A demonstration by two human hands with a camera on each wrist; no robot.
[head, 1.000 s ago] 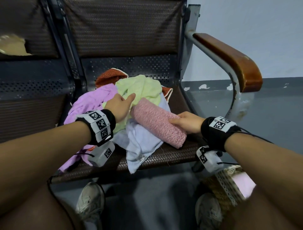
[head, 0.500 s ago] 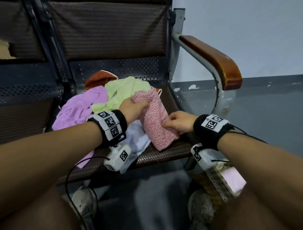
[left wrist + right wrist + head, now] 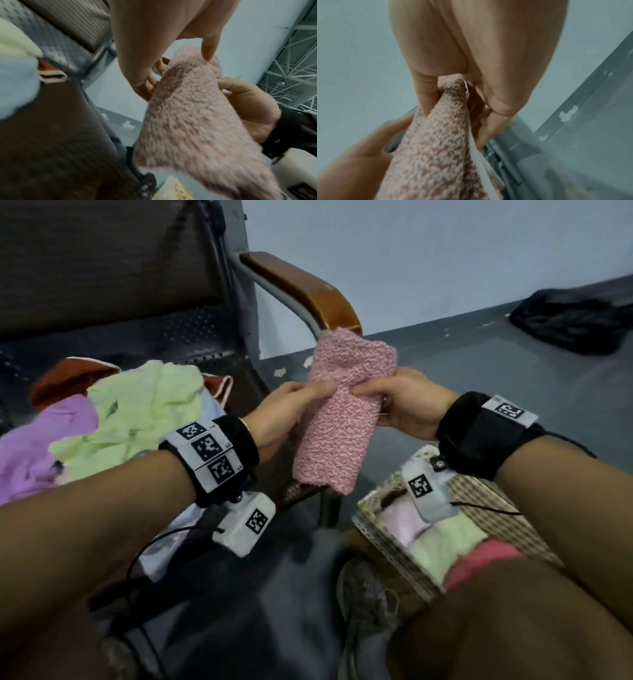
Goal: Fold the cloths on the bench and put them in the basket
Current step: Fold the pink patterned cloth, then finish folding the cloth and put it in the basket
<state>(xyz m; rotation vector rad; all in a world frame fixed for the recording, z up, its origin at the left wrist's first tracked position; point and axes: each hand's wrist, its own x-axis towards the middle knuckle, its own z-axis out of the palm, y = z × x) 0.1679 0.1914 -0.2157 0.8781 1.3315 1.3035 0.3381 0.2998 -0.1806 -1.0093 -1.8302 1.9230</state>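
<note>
- Pink cloth: folded into a narrow bundle, held in the air between both hands, off the worktop and above the gap between it and the basket.
- Left hand: grips the cloth's left edge, thumb on the near face, fingers curled behind it.
- Right hand: grips the right edge; the right wrist view shows the fabric pinched between thumb and fingers.
- Cloth's lower end hangs free, touching nothing.
- Worktop: loose pile at left, with a green cloth on top, a purple cloth beside it, a rust cloth behind, and a pale blue cloth partly under the green one.
- Basket: on the floor below the right wrist, holding folded cloths in pale pink, green and deeper pink.
- Wooden armrest behind the held cloth.
- Black bag on the floor, far right.
</note>
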